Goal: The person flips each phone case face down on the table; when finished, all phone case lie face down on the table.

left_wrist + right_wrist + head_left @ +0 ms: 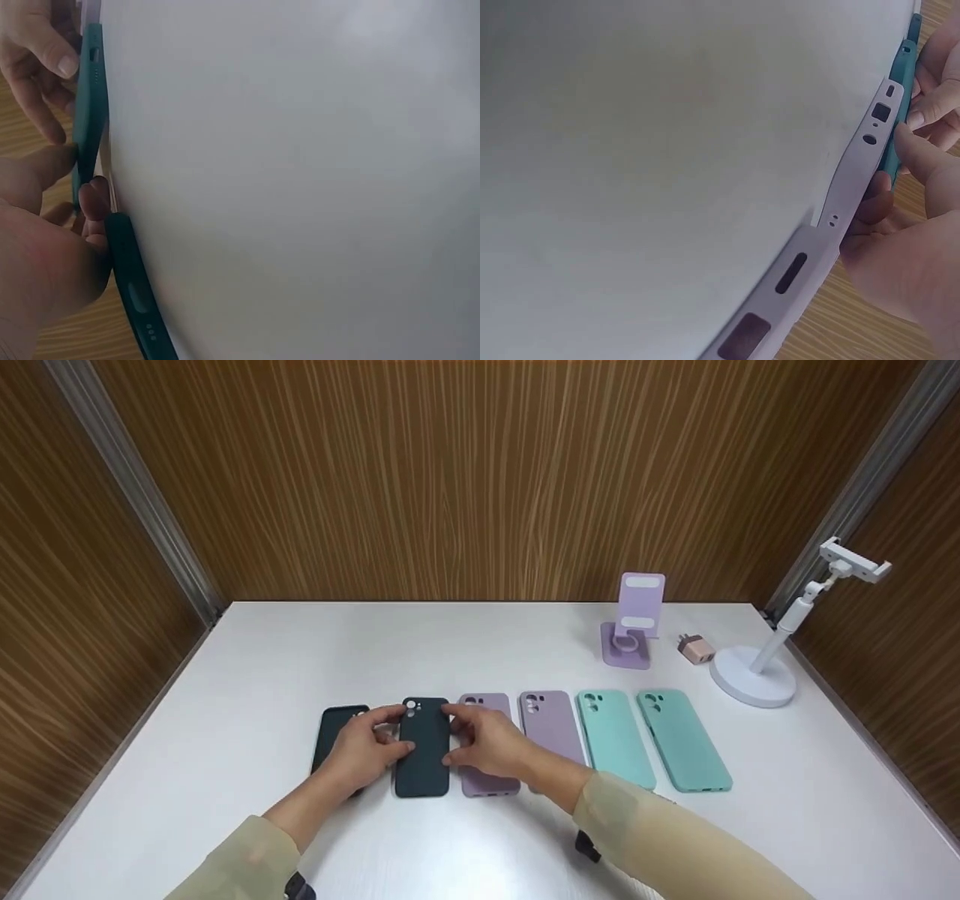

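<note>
A dark green phone case (424, 757) lies back side up in the row on the table, its camera cutouts at the far end. My left hand (358, 754) holds its left edge, index finger near the top corner and thumb lower down. The right hand (491, 741) holds the opposite edge in the same manner. Under my left wrist, another dark phone case (328, 735) is partly hidden. A purple phone case (491, 785) lies partly beneath the right hand. In the left wrist view, the dark green case (90, 105) shows edge-on between both hands.
To the right lie a second purple case (551, 724) and two mint green cases (615, 742), one being the rightmost case (686, 742). Farther back stand a purple phone stand (640, 604), a pink charger plug (696, 649) and a white phone holder (752, 679). Wood-grain panels enclose the table.
</note>
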Available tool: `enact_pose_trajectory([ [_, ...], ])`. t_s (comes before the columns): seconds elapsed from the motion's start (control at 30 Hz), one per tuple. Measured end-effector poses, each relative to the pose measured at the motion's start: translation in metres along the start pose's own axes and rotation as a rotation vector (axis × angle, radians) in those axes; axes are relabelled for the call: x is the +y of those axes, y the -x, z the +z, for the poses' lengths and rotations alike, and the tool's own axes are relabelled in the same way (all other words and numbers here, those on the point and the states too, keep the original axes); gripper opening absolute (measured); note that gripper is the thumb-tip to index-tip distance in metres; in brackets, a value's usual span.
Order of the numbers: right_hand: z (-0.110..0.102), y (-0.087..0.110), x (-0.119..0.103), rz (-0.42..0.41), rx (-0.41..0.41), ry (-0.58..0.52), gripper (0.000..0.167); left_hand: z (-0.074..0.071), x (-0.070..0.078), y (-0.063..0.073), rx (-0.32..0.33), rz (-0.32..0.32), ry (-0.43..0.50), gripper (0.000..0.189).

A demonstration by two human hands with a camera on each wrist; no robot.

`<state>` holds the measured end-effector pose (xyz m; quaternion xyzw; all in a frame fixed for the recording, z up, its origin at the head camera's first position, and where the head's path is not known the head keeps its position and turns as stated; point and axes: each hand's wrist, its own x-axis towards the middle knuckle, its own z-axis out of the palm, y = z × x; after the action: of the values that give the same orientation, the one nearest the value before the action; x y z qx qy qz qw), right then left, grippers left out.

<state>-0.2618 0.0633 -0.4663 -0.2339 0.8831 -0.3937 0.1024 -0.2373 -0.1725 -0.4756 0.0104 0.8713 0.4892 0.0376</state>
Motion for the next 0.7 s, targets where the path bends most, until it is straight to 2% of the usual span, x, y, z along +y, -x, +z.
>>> enact_pose_trajectory([
  [0.33,0.0004,0.0005,-0.0026,0.034,-0.015,0.014,0.081,0.0000,-0.0006,-0.0008,-0.003,0.002,0.007,0.060],
  [0.7,0.0012,0.0003,-0.0006,-0.026,-0.006,0.052,0.081,0.0017,0.0025,-0.0005,-0.001,0.004,0.020,0.058],
])
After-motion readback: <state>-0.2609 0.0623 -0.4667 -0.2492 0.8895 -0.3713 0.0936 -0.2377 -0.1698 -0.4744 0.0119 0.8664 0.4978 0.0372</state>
